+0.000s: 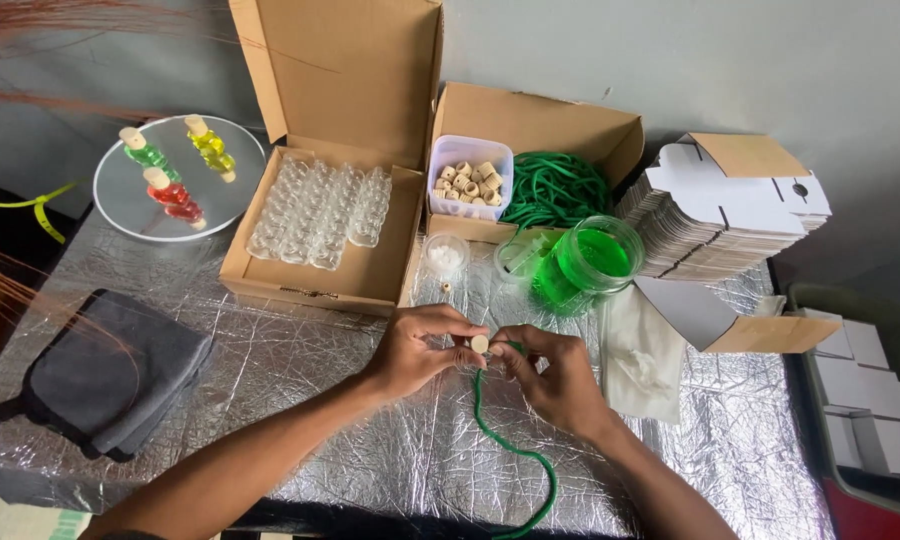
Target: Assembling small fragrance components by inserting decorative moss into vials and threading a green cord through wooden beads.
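Both hands meet over the silver foil-covered table [300, 400]. My left hand [417, 347] pinches a small glass bottle with a cork stopper [479, 344] at its top. My right hand [555, 375] holds the upper end of a green cord [510, 450] against the bottle. The cord runs down toward me and curls near the table's front edge. Most of the bottle is hidden by the fingers.
An open cardboard box [300, 270] holds several empty small bottles. A tub of corks [469, 180], green cord coils [555, 188], a jar of green liquid [590, 262], flat white cartons [720, 215], a grey cloth [120, 370] and a mirror with three filled bottles [175, 180] surround the hands.
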